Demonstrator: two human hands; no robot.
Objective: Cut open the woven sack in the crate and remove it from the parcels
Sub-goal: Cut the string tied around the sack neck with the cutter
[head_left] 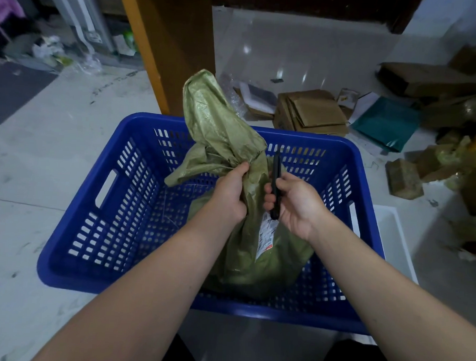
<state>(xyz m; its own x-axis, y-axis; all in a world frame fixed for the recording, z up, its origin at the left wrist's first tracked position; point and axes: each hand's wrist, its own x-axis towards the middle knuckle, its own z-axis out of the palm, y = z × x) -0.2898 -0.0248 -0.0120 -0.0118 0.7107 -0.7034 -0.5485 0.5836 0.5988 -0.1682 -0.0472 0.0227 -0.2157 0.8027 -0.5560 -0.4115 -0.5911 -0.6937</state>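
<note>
A green woven sack (252, 243) stands upright inside a blue slotted plastic crate (116, 202) that sits on a pale floor (42, 150). The sack's lower part is full and rests toward the near right side of the crate; its loose top rises above the far rim and flops open. A white shipping label (267, 236) with printing and a red patch is stuck on the side of the sack facing the camera.

The left hand (229, 192) has its fingers closed around the gathered neck of the sack, bunching the fabric just below the loose top. The right hand (293, 203) is just beside it, its fingers wrapped around a slim black cutter (275, 184) held roughly upright, its upper end pointing toward the far wall of the crate and its lower end near the label. Whether a blade is out cannot be made out.

Beyond the crate, flattened cardboard boxes (312, 112) and a teal mailer bag (386, 122) lie on the floor to the right, next to an orange-edged wooden panel (166, 40). A white tray (395, 236) sits just beside the crate's right wall.
</note>
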